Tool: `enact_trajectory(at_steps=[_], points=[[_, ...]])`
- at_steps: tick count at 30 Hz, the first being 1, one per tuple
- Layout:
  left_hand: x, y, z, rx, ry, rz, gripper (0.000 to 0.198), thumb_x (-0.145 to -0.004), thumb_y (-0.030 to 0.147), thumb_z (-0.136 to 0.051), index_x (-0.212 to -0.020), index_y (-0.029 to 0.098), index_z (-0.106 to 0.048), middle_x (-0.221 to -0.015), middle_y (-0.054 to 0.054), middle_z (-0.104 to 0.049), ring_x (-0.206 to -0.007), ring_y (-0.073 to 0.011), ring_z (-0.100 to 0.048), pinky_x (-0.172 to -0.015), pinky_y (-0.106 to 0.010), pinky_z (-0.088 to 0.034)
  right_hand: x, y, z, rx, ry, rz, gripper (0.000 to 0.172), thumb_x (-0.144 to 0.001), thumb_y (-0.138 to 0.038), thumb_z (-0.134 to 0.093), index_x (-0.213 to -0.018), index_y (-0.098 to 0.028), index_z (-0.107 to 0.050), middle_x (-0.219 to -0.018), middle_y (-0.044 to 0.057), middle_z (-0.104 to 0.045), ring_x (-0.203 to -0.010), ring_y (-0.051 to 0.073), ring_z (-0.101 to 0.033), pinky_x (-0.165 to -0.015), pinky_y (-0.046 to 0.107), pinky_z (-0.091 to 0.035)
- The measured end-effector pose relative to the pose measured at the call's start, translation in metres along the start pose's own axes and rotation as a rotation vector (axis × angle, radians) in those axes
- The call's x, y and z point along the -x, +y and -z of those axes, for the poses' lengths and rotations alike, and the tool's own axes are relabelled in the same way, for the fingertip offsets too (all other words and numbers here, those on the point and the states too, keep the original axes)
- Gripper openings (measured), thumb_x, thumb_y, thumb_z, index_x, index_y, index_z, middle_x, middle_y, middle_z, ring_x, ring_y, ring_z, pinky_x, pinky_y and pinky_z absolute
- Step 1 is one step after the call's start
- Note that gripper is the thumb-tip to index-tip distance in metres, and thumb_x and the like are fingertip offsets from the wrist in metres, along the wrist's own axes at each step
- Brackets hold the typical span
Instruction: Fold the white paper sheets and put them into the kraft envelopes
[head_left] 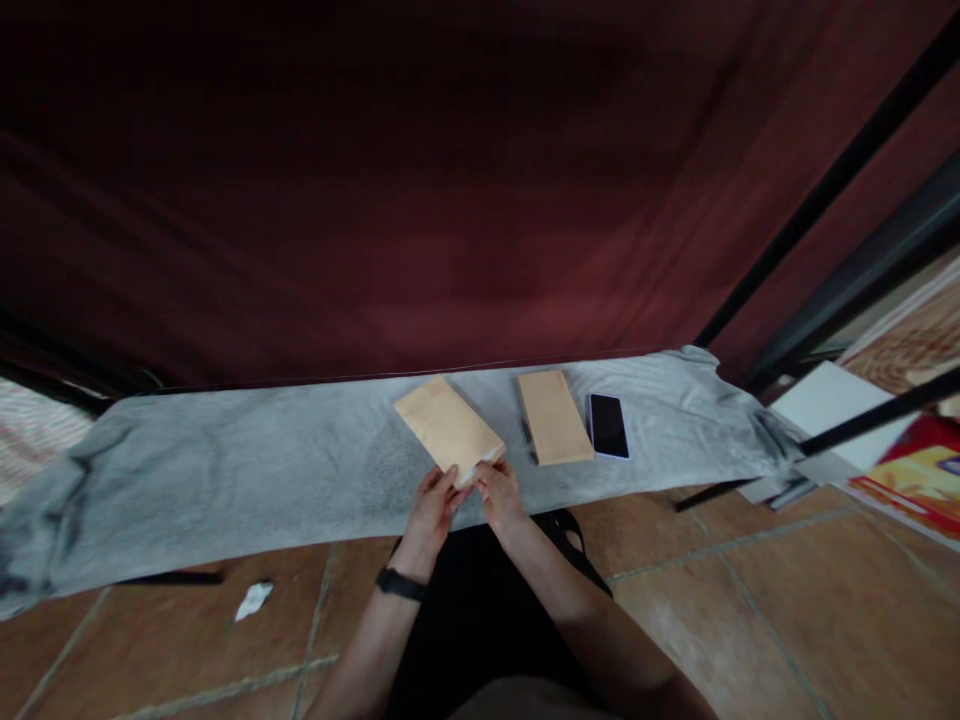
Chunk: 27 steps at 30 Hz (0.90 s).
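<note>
A tan paper envelope (448, 425) lies slantwise on the grey cloth, its near end lifted a little toward me. At that end my left hand (433, 505) pinches the left corner, thumb on top. The right corner is gripped by my right hand (498, 488), fingers closed at the edge. Something white shows along the near edge between the hands; I cannot tell if it is a flap or contents. To the right rests a second tan envelope or packet (555, 418), untouched, with a dark-screened phone (608, 426) beside it.
Grey cloth (247, 470) covers a long narrow surface. Dark red fabric (450, 250) hangs behind it. Black bars (832, 180) slant at the right, near a red and yellow box (919, 475). A crumpled white scrap (254, 600) lies on the tiled floor (690, 610).
</note>
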<state>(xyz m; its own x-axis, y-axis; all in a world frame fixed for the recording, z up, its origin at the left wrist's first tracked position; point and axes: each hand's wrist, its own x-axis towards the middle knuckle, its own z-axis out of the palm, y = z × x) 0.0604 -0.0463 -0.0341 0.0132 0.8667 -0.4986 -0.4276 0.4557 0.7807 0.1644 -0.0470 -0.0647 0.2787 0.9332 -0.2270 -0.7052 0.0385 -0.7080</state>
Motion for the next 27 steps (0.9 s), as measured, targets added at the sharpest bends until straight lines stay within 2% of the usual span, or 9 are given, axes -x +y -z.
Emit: enact_trajectory(at_steps=[3,10,12,14,16,18,22,25,27], points=[[-0.005,0.005,-0.001,-0.157,-0.006,-0.052,0.021,-0.074,0.018,-0.074,-0.094,0.017,-0.065,-0.093,-0.005,-0.073,-0.077,-0.0160,-0.070,-0.065,-0.025,-0.057,0.003,-0.002,0.004,0.103,0.007,-0.020,0.028,-0.063,-0.035,-0.075,-0.081,-0.021,-0.059,-0.079,0.000,-0.071,-0.075,0.020,-0.066,-0.073,0.035,-0.056],[-0.024,0.014,0.015,-0.473,0.035,-0.139,0.028,-0.074,0.019,-0.069,-0.100,0.016,-0.062,-0.079,-0.002,-0.069,-0.061,-0.0126,-0.063,-0.049,-0.020,-0.046,-0.001,-0.009,0.031,0.415,0.043,0.028,0.033,-0.068,-0.045,-0.071,-0.087,-0.020,-0.059,-0.074,-0.001,-0.065,-0.063,0.018,-0.062,-0.062,0.035,-0.058],[-0.030,0.017,0.020,-0.545,0.057,-0.171,0.033,-0.075,0.016,-0.065,-0.108,0.016,-0.060,-0.075,0.000,-0.067,-0.054,-0.0117,-0.059,-0.047,-0.020,-0.043,-0.003,-0.013,0.037,0.499,0.069,0.086,0.032,-0.073,-0.043,-0.068,-0.094,-0.021,-0.059,-0.083,0.001,-0.065,-0.071,0.019,-0.063,-0.067,0.036,-0.058],[-0.033,0.019,0.025,-0.620,0.087,-0.199,0.041,-0.075,0.014,-0.062,-0.116,0.016,-0.057,-0.072,0.001,-0.066,-0.053,-0.0127,-0.058,-0.050,-0.022,-0.043,-0.006,-0.019,0.041,0.635,0.049,0.184,0.029,-0.078,-0.037,-0.066,-0.102,-0.022,-0.062,-0.099,0.005,-0.066,-0.091,0.022,-0.064,-0.084,0.039,-0.056],[-0.032,0.020,0.029,-0.684,0.121,-0.223,0.048,-0.075,0.012,-0.061,-0.122,0.016,-0.055,-0.074,0.000,-0.066,-0.060,-0.0159,-0.061,-0.057,-0.025,-0.046,-0.010,-0.026,0.043,0.900,-0.073,0.356,0.025,-0.085,-0.030,-0.058,-0.109,-0.022,-0.065,-0.114,0.008,-0.065,-0.111,0.023,-0.059,-0.101,0.041,-0.048],[-0.028,0.018,0.032,-0.870,0.175,-0.299,0.053,-0.076,0.013,-0.061,-0.128,0.016,-0.053,-0.082,-0.004,-0.068,-0.074,-0.0207,-0.066,-0.068,-0.030,-0.050,-0.014,-0.029,0.042,1.227,-0.280,0.551,0.030,-0.093,-0.024,-0.048,-0.118,-0.022,-0.065,-0.129,0.009,-0.062,-0.124,0.023,-0.054,-0.110,0.043,-0.041],[-0.020,0.009,0.029,-1.477,0.294,-0.683,0.055,-0.087,0.020,-0.052,-0.141,0.014,-0.044,-0.122,-0.018,-0.062,-0.114,-0.0308,-0.059,-0.095,-0.045,-0.047,-0.016,-0.023,0.041,1.627,-0.566,0.712,0.038,-0.099,-0.023,-0.041,-0.133,-0.021,-0.059,-0.145,0.007,-0.053,-0.136,0.023,-0.045,-0.117,0.046,-0.033],[-0.030,0.001,0.022,-1.674,0.126,-0.928,0.052,-0.096,0.029,-0.042,-0.147,0.017,-0.039,-0.151,-0.016,-0.042,-0.141,-0.0313,-0.036,-0.112,-0.049,-0.034,-0.015,-0.017,0.042,1.752,-0.595,0.733,0.041,-0.100,-0.021,-0.040,-0.138,-0.020,-0.054,-0.145,0.006,-0.052,-0.134,0.021,-0.047,-0.118,0.045,-0.030],[-0.046,-0.001,0.017,-1.738,-0.013,-0.982,0.052,-0.099,0.035,-0.035,-0.149,0.018,-0.037,-0.159,-0.012,-0.032,-0.148,-0.0287,-0.023,-0.118,-0.049,-0.024,-0.014,-0.014,0.042,1.790,-0.585,0.746,0.043,-0.099,-0.019,-0.040,-0.139,-0.020,-0.054,-0.144,0.006,-0.054,-0.133,0.021,-0.049,-0.118,0.045,-0.030]])
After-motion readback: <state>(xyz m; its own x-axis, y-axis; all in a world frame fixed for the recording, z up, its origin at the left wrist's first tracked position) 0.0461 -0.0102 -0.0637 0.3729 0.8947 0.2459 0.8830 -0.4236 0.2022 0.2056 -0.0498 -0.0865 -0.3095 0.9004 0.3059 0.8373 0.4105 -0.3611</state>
